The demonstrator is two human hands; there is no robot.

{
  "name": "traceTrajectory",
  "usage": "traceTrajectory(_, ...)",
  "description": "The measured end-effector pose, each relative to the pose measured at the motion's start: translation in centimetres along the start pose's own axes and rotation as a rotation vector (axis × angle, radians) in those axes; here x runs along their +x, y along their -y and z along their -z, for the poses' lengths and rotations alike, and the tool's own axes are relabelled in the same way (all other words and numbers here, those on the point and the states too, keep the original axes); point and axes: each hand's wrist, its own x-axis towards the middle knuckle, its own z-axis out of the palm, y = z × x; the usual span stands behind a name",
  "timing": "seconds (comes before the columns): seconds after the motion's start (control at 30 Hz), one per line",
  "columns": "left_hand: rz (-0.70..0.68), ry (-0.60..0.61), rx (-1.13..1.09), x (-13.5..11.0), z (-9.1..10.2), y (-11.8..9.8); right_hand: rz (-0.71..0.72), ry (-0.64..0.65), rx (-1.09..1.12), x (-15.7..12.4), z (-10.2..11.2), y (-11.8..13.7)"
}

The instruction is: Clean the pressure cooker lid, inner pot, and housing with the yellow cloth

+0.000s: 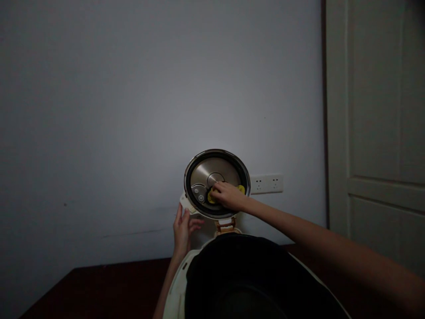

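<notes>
The rice cooker lid [199,170] stands raised on its hinge, its metal inner face and black seal ring turned toward me. My left hand [182,230] grips the white edge of the lid at its lower left, thumb in front, some of its fingers loosely spread. My right hand [229,196] presses a yellow cloth or sponge [211,197] against the lower part of the inner face; my fingers hide most of it. Beside my right fingers is a round vent piece [199,193]. Below, the cooker's dark inner pot [245,266] sits in the white body [179,283].
The cooker stands on a dark reddish table [109,288] against a pale wall [116,110]. A wall socket [267,183] is right of the lid. A panelled door [375,110] is at the far right. The light is dim.
</notes>
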Motion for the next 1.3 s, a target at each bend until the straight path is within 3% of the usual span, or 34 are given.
traceTrajectory(0.23, -0.021, 0.018, 0.007, 0.1, 0.2, 0.1, -0.175, -0.083, 0.009, -0.3, -0.3, 1.2)
traceTrajectory(0.57, -0.025, 0.009, 0.028, 0.0, 0.1, 0.1, -0.420, -0.208, 0.073, 2.6, 0.1, 0.3)
traceTrajectory(0.77, -0.031, 0.006, 0.017, 0.0, 0.2, 0.2, -0.170, -0.220, 0.069, 2.5, -0.7, -0.8)
traceTrajectory(0.93, -0.032, -0.003, 0.029, 0.0, 0.2, 0.1, -0.133, -0.265, 0.191, 2.2, -1.3, -2.2)
traceTrajectory(1.1, -0.044, 0.012, 0.044, -0.1, 0.2, 0.1, -0.061, -0.271, 0.409, 2.5, -1.3, 0.2)
traceTrajectory(1.2, -0.046, 0.025, 0.040, 0.0, 0.3, 0.2, 0.062, -0.216, 0.423, 2.6, -1.1, 1.2)
traceTrajectory(1.3, -0.043, 0.017, 0.028, 0.0, 0.3, 0.2, 0.108, -0.179, 0.361, 2.6, -0.9, 0.5)
